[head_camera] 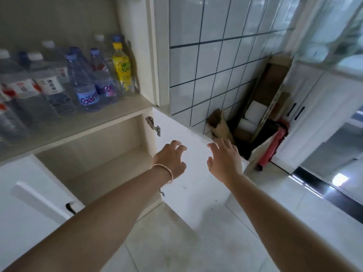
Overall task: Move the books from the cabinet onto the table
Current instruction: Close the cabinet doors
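The cream cabinet (149, 55) fills the left of the view. Its lower compartment (94, 154) stands with its white door (188, 173) swung open to the right, and I see no books inside it. My left hand (170, 160), with a thin bangle on the wrist, hovers in front of the open door with fingers spread and nothing in it. My right hand (225, 160) is at the door's upper outer edge, fingers apart; I cannot tell whether it touches the door. No table shows in this view.
Several water bottles (82, 83) and a yellow drink bottle (121, 65) stand on the shelf above. A shut white door with a black handle (70, 208) is lower left. Cardboard boxes (261, 114) and a red object (273, 146) lean in the tiled corner. White floor tiles lie below.
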